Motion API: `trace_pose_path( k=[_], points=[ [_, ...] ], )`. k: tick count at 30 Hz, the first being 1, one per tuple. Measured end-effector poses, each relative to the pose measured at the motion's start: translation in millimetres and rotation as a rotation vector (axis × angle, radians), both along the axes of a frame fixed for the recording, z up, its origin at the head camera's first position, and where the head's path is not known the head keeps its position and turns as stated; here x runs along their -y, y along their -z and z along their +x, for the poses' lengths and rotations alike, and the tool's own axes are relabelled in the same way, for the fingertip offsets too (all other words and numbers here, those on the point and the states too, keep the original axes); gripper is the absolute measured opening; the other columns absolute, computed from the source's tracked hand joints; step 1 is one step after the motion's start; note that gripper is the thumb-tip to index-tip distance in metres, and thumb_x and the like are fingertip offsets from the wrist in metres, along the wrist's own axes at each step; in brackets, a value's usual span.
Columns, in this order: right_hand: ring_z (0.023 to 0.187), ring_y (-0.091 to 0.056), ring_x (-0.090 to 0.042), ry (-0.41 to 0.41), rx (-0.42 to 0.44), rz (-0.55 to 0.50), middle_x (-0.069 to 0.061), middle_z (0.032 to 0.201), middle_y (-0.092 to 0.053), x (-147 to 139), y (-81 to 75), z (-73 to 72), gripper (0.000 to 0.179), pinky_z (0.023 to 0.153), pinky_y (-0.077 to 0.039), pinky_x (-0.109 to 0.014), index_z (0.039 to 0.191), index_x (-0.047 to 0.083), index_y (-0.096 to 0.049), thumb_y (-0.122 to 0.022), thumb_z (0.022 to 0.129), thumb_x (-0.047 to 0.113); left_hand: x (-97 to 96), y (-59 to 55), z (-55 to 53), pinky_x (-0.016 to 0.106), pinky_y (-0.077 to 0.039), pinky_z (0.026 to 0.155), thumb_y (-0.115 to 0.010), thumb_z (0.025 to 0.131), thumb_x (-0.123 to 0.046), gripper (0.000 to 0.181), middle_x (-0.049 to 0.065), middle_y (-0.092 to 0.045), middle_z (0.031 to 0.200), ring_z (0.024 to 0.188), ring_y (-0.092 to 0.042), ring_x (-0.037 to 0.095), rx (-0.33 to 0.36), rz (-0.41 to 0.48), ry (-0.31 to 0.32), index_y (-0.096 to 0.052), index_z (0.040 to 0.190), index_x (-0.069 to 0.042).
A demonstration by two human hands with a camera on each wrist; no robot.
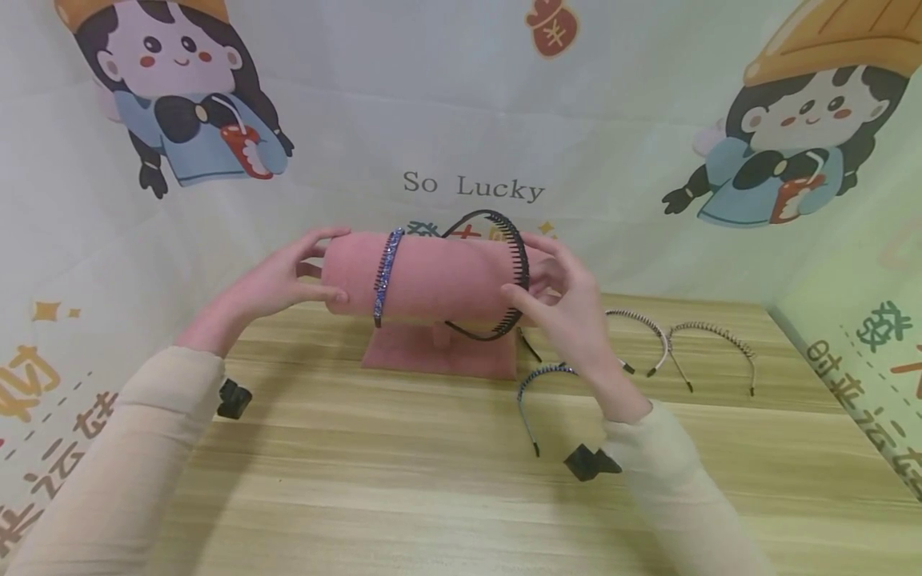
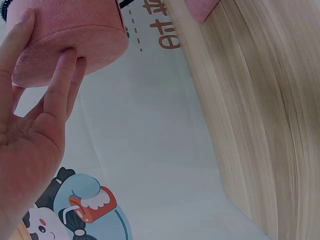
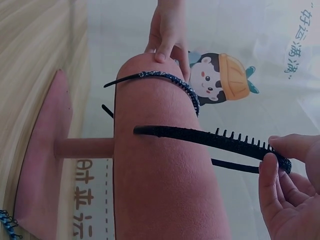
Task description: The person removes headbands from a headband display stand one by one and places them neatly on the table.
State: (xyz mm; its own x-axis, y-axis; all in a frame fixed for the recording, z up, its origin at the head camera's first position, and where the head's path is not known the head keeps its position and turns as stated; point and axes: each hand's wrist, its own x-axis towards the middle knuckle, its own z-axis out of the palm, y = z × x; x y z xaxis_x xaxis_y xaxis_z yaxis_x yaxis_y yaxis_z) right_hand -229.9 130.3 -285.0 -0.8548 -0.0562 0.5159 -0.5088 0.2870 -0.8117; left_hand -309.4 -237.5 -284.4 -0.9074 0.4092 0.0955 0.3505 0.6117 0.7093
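Observation:
A pink plush headband stand (image 1: 454, 276) has a horizontal roll on a short post and flat base. My left hand (image 1: 295, 276) grips the roll's left end, thumb on its front; in the left wrist view, fingers (image 2: 60, 85) touch the end face. Round the roll's left part sits a blue glittery headband (image 1: 386, 276) with dark tips. Near the right end, my right hand (image 1: 572, 308) pinches a black toothed headband (image 1: 520, 256) between thumb and fingers. The right wrist view shows that headband (image 3: 200, 137) straddling the roll, its toothed middle standing off the surface.
On the wooden table (image 1: 346, 480), right of the stand, lie a blue headband (image 1: 524, 400), a white headband (image 1: 659, 332) and a beige wavy headband (image 1: 749, 348). Small black pieces (image 1: 591, 462) show beside both sleeves. A printed cloth (image 1: 346, 120) encloses the back and sides.

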Motion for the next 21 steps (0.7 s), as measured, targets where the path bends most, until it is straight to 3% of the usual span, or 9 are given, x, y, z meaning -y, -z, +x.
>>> trace_pose_path(
  k=[8,21],
  points=[
    [0.072,-0.059,-0.006,-0.019,-0.019,-0.010,-0.009,0.089,-0.067,-5.6,-1.4,2.1,0.060,0.056,-0.056,-0.019,0.138,0.013,-0.055,-0.077,0.083,0.005,0.6,1.9,-0.5,0.046,-0.054,0.097,-0.079,0.084,-0.027,0.089,0.010,-0.042,0.149,0.122,-0.059,0.032,0.005,0.010,-0.007,-0.024,0.154,-0.035],
    [0.074,-0.060,-0.007,0.005,0.009,-0.030,-0.003,0.089,-0.066,-11.8,-4.0,5.7,0.060,0.059,-0.058,-0.020,0.139,0.017,-0.055,-0.076,0.084,0.005,0.8,2.2,-1.1,0.041,-0.055,0.094,-0.079,0.085,-0.025,0.090,0.012,-0.042,0.149,0.121,-0.059,0.033,-0.001,0.007,-0.001,-0.023,0.155,-0.032]
  ],
)
